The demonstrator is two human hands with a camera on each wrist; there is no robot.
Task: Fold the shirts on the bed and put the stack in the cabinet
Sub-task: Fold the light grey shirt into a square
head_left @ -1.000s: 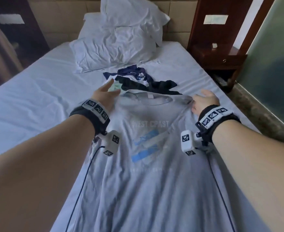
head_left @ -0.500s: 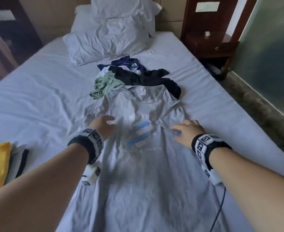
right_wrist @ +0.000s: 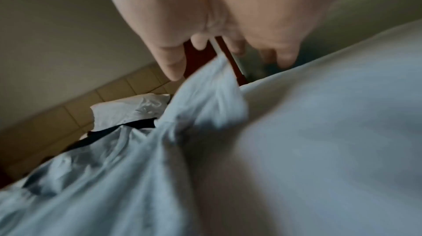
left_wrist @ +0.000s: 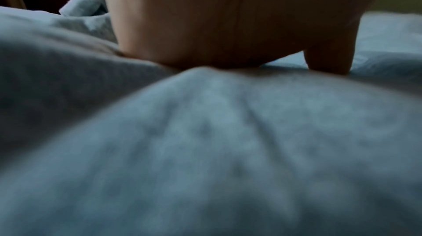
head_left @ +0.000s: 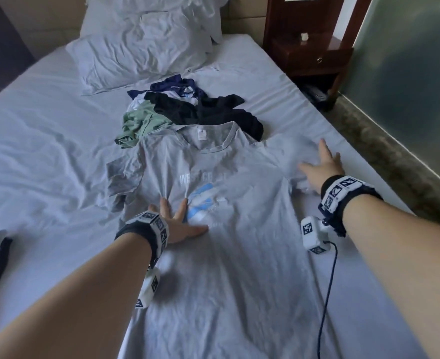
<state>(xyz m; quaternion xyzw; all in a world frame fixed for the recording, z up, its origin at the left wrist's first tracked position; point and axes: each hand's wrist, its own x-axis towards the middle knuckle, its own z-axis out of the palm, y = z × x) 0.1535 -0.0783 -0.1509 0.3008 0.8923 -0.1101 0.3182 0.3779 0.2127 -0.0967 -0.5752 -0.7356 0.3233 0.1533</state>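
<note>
Bedroom, made bed (head_left: 45, 141), 2 pillows (head_left: 141, 55), wooden nightstand (head_left: 314, 55)

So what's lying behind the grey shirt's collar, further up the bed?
Behind the grey shirt lies a heap of unfolded clothes: a black garment, a green one and a navy one. The collar overlaps the heap's near edge, hiding what lies there.

Left hand (head_left: 180, 224), right hand (head_left: 322, 164) flat, spread
</note>
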